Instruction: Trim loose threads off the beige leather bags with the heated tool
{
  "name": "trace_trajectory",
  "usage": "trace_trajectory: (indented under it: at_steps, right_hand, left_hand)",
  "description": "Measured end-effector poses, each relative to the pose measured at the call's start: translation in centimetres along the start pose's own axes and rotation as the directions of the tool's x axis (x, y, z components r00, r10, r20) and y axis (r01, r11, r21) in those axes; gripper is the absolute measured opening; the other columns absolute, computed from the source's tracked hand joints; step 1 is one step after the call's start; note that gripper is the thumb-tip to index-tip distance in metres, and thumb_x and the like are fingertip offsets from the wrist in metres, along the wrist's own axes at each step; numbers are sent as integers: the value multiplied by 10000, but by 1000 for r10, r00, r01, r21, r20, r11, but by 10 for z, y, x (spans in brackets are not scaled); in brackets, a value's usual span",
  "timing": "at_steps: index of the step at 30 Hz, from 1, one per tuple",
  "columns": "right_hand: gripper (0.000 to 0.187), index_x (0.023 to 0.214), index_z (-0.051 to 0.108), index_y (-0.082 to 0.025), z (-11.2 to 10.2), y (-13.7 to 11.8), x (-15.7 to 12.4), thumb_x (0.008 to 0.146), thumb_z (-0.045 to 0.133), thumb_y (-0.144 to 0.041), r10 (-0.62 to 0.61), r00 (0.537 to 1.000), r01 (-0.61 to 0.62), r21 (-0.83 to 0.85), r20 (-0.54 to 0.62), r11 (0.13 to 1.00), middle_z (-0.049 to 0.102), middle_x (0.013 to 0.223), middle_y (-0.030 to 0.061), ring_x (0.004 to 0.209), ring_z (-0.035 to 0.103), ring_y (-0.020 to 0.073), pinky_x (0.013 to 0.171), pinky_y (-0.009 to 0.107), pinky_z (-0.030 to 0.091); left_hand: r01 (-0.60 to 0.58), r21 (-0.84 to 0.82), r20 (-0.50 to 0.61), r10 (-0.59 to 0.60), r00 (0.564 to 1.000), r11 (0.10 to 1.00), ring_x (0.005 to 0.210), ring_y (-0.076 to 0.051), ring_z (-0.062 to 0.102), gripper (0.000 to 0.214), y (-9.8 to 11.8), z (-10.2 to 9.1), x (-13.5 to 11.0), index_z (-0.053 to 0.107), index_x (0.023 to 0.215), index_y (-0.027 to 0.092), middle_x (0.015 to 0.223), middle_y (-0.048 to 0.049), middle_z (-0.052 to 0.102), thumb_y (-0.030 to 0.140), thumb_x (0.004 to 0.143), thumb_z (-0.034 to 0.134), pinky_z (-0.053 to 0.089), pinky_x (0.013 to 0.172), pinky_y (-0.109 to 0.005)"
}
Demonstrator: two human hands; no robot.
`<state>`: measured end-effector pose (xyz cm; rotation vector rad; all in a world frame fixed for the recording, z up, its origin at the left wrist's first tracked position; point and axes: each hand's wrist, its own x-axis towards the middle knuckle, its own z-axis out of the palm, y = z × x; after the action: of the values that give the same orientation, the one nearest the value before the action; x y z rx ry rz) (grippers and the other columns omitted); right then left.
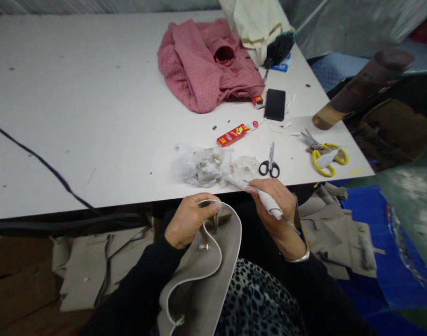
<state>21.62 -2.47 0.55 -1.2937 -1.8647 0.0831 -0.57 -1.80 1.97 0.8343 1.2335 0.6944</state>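
My left hand [188, 220] is closed on the top edge of a beige leather bag piece [213, 270] with a white rim, held over my lap. A small metal fitting [203, 247] sits on the leather just below that hand. My right hand [273, 203] grips a thin tool wrapped in white tape [269, 201], its tip pointing up and left towards the table's front edge. A silver bangle is on my right wrist.
On the white table [94, 116] lie crumpled plastic bags [206, 165], black scissors [269, 163], yellow-handled scissors [325, 156], a red glue tube [232, 135], a black phone [274, 104] and a pink garment [206, 63]. More beige leather pieces [336, 233] lie below on both sides.
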Motion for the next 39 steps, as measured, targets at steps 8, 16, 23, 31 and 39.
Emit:
trace_trajectory:
  at_steps: [8,16,23,31,39]
  right_hand:
    - [317,853,682,-203,-2,-28,-2,1079,570,-396,447,874,-462,605,187,649,670,676,-16,616,660,135,599,240,531]
    - [341,842,690,-200,2,-22,-5,1060,587,-441,444,855,-508,604,268,614,668,699,0,646,661,150,622,264,549]
    - [306,883,689,-205,4,-21,-8,1072,577,-418,389,868,-496,568,308,657,666,726,-8,675,649,143,653,266,511]
    - [440,771,650,-196,7,-17,7,1082,512,-475,333,858,-496,467,391,732,600,673,-23,611,574,117,626,256,439]
    - [443,831,648,-207,9,-20,8,1051,553,-580,552,824,-516,572,129,637,550,617,-39,572,539,118,579,248,451]
  left_hand:
    - [88,-39,91,-84,992,995,690,-151,594,339,1,1,1,747,822,136,749,-34,702,377,659,921,462,678,-272]
    - [135,-100,130,-122,984,986,652,-146,578,372,1,3,-1,740,816,134,728,-30,683,378,628,950,458,636,-273]
    - [156,-165,138,-134,981,974,636,-130,566,391,-4,7,-2,716,817,132,709,-19,668,368,621,958,455,636,-260]
    - [163,-199,181,-127,975,966,601,-124,545,386,-14,12,-4,682,807,141,688,0,628,364,633,944,439,603,-258]
    - [110,-178,216,-70,974,978,562,-132,548,362,-15,10,-11,654,782,153,664,-1,624,381,668,911,435,579,-274]
